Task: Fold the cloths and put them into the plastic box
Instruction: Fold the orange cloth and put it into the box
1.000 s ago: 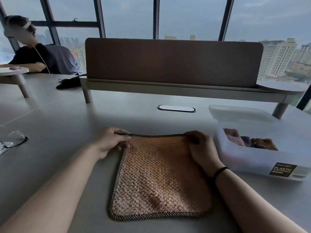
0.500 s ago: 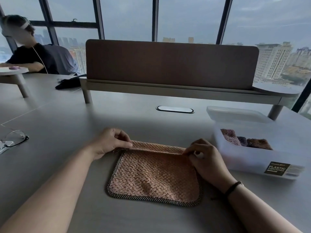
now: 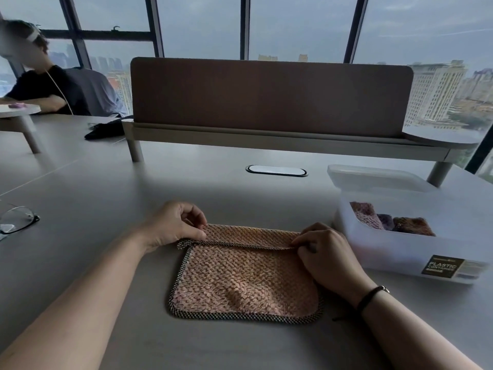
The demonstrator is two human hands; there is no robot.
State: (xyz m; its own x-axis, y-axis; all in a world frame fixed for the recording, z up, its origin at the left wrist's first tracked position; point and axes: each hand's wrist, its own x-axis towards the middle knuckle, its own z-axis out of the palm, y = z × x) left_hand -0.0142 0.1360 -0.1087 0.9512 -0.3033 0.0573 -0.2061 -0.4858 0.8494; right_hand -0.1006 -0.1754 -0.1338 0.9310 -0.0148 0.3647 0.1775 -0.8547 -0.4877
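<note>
An orange-pink woven cloth (image 3: 245,281) with a dark checked border lies on the grey table in front of me. Its far edge is turned over toward me in a narrow strip. My left hand (image 3: 173,225) pinches the far left corner of that strip. My right hand (image 3: 322,255) pinches the far right corner. To the right stands the white plastic box (image 3: 394,252), open, with several folded cloths (image 3: 392,222) inside in pink, purple and brown.
The box's lid (image 3: 373,177) lies behind it. Eyeglasses (image 3: 16,218) rest at the table's left edge. A brown divider panel (image 3: 269,97) on a raised shelf crosses the far side. A cable port (image 3: 276,170) sits mid-table. Another person (image 3: 48,84) sits far left.
Both hands have drawn the cloth's far edge up and over toward me, making a fold along the top. The cloth now looks shorter front to back.
</note>
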